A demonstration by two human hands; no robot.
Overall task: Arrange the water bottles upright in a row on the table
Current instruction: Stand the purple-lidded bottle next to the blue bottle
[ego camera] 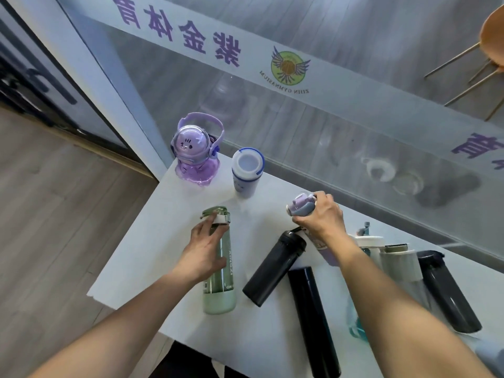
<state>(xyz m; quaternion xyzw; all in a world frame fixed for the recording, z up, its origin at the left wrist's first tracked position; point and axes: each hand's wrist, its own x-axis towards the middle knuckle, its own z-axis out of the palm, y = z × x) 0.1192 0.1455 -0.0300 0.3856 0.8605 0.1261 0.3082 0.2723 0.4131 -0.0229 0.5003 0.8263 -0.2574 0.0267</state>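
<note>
The left hand (203,251) wraps the upper body of a clear green bottle (219,268), fingers closed round it below its white collar. The right hand (319,216) is closed on the neck of a lilac bottle (301,204), whose lower body hides under the wrist. Just beside them, a matte black flask (274,268) lies tilted and a slim glossy black one (313,320) reaches toward the near desk (169,227) edge. More bottles crowd the right side. Open white surface lies between the hands and the far left corner, where a domed purple character bottle (195,151) and a white blue-rimmed bottle (246,171) stand upright beside the glass wall (300,126).
</note>
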